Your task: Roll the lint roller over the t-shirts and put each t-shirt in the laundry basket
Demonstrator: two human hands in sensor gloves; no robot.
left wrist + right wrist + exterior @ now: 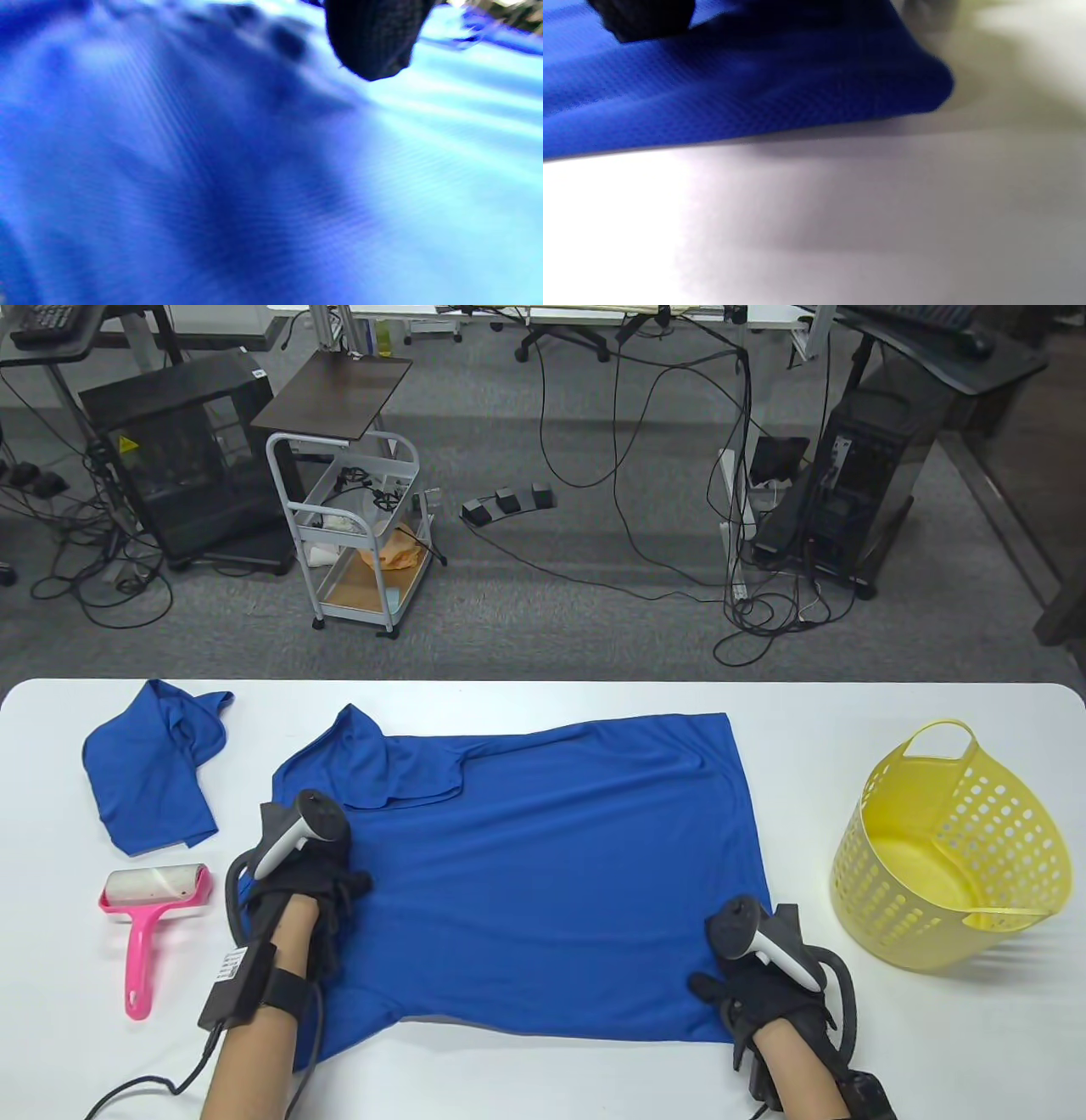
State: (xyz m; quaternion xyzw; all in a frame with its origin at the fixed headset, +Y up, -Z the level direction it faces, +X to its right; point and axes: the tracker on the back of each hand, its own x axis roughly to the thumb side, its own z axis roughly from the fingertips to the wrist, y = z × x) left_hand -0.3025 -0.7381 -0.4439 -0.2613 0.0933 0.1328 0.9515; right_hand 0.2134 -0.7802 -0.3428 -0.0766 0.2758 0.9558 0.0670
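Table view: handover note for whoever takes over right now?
Left hand: rests on the spread blue t-shirt near its left edge; grip state unclear.
Right hand: on the shirt's near right corner; grip unclear too.
Lint roller lies untouched on the table, left of the shirt.
Second blue t-shirt crumpled at far left.
Yellow laundry basket at right, no shirt inside.
Left: roll both shirts, basket them.

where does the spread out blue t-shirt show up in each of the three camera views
Table view: spread-out blue t-shirt lies centre, both hands resting on it.
Left wrist view: it fills nearly the frame.
Right wrist view: its corner crosses the upper left.
Shared landmark: the white table.
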